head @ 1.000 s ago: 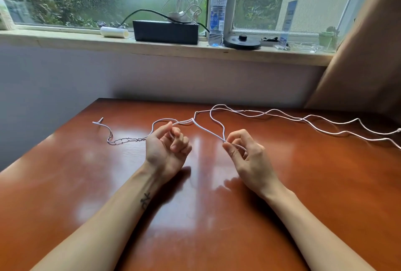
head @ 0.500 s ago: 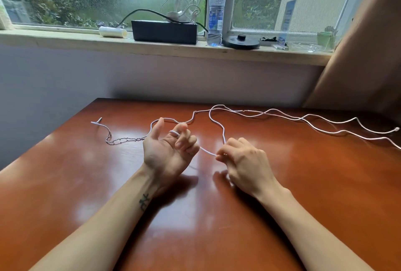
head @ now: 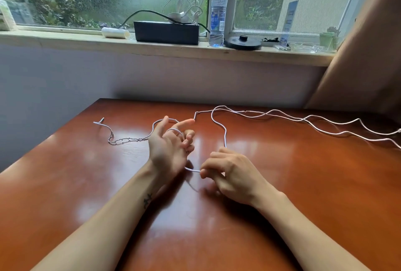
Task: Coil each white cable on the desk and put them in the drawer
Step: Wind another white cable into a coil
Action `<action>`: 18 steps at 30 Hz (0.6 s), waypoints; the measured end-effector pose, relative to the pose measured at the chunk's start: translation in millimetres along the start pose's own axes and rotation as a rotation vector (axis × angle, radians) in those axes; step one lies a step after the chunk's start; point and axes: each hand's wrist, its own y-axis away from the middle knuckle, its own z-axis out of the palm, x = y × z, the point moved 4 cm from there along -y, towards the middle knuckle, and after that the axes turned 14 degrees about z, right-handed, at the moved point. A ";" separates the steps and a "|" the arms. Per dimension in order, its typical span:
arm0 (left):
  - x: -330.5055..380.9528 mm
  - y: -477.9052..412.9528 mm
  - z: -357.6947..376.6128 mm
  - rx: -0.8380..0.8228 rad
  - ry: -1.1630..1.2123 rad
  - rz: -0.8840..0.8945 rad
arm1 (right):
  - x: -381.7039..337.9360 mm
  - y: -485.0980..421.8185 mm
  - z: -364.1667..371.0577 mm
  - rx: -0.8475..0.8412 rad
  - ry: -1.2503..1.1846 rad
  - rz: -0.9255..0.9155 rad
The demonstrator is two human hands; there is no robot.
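A long thin white cable (head: 282, 116) runs across the far half of the brown wooden desk (head: 303, 183), from a plug end at the left to the right edge. My left hand (head: 171, 147) is palm up with fingers spread, and a loop of the cable lies wound around them. My right hand (head: 230, 173) is just to the right, close to the desk, pinching the cable between thumb and fingertips. A short taut piece of cable joins the two hands. No drawer is in view.
A windowsill behind the desk carries a black box (head: 166, 31) with tangled white cables on top, a water bottle (head: 217, 14), a white roll (head: 115, 32), a black round disc (head: 242, 42) and a small potted plant (head: 328, 38). A curtain (head: 368, 53) hangs at the right.
My right hand has drawn the cable down and toward me, below my left hand. My left fingers have opened out, and one turn of cable now lies round them.
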 end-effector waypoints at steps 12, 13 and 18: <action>4.4 2.9 -2.3 -0.206 -0.828 0.371 | 26.3 3.4 -16.3 0.118 -0.107 0.231; 4.7 4.5 -1.6 -0.233 -0.889 0.394 | 27.4 3.2 -18.7 0.135 -0.104 0.228; -0.2 13.0 0.2 -0.457 -1.121 0.382 | 29.9 0.9 -32.6 0.255 -0.045 0.173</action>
